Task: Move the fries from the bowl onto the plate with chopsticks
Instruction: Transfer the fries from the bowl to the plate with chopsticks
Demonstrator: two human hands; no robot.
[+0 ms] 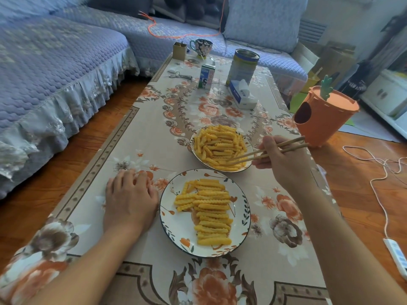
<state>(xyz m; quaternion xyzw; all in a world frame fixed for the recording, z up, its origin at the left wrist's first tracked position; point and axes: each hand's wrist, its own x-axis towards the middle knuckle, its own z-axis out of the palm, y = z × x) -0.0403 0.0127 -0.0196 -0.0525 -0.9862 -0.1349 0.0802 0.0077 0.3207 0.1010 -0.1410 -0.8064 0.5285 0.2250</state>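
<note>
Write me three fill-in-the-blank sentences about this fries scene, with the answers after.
1. The right hand holds the ____, their tips among the fries in the bowl.
2. The left hand lies flat on the ____, beside the plate.
3. Fries on the plate lie in a ____.

Answers: chopsticks; tablecloth; row

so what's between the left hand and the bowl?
In the head view, only bare flowered tablecloth lies between the left hand and the bowl; the plate sits nearer, just right of the hand.

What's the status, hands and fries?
Right hand holds chopsticks, tips in bowl fries. Left hand flat on table beside plate. Nothing blocking.
</note>
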